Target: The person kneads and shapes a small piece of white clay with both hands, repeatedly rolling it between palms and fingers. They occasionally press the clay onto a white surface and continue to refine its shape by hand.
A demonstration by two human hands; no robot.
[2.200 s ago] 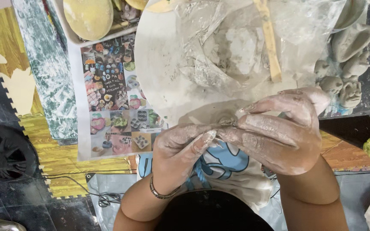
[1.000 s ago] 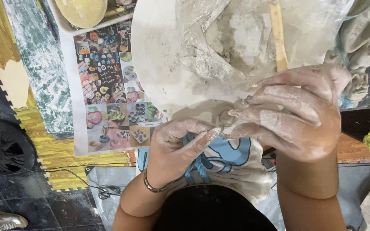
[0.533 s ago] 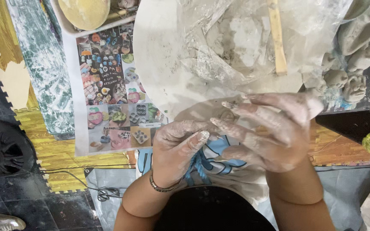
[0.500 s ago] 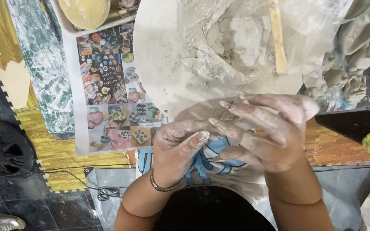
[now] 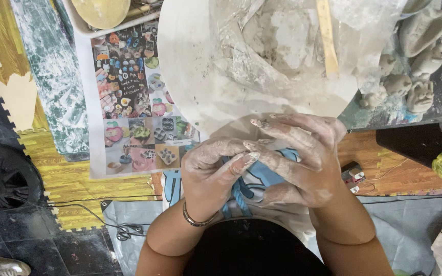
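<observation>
Fingers point(image 5: 282, 148) of both clay-smeared hands curl closed around a small clay lump, mostly hidden between them, just below the white round board point(image 5: 190, 76); shaping looks unfinished.

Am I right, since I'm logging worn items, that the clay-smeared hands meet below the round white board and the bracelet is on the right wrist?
Not quite. The head view shows the bracelet on the left wrist. The clay-smeared left hand and right hand do meet below the round white board.
</observation>
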